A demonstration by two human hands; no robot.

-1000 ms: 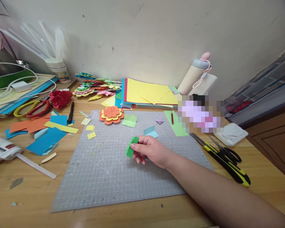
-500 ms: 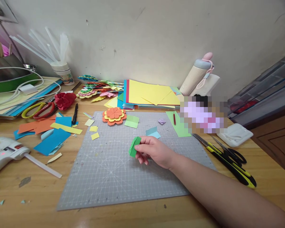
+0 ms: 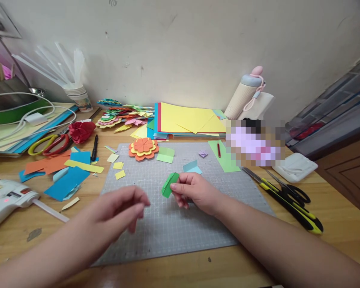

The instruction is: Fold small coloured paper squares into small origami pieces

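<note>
My right hand [image 3: 193, 192] pinches a folded green paper piece [image 3: 169, 185] just above the grey cutting mat [image 3: 180, 236]. My left hand [image 3: 120, 210] hovers over the mat a little to the left of the green piece, smeared by motion, its fingers loosely curled with nothing seen in them. An orange and yellow paper flower [image 3: 143, 148] lies at the mat's far edge. Close by are a light green folded square [image 3: 165, 154] and a light blue folded piece [image 3: 192, 167].
A white glue gun [image 3: 10, 198] lies at the left beside blue and orange paper scraps [image 3: 64, 176]. Yellow-handled scissors [image 3: 291, 206] lie to the right of the mat. Stacked coloured sheets [image 3: 189, 120], a bottle [image 3: 246, 94] and a cup of glue sticks [image 3: 76, 94] stand near the wall.
My left hand has come into view from the lower left and moved toward the green piece. My right hand has stayed nearly in place, still holding it.
</note>
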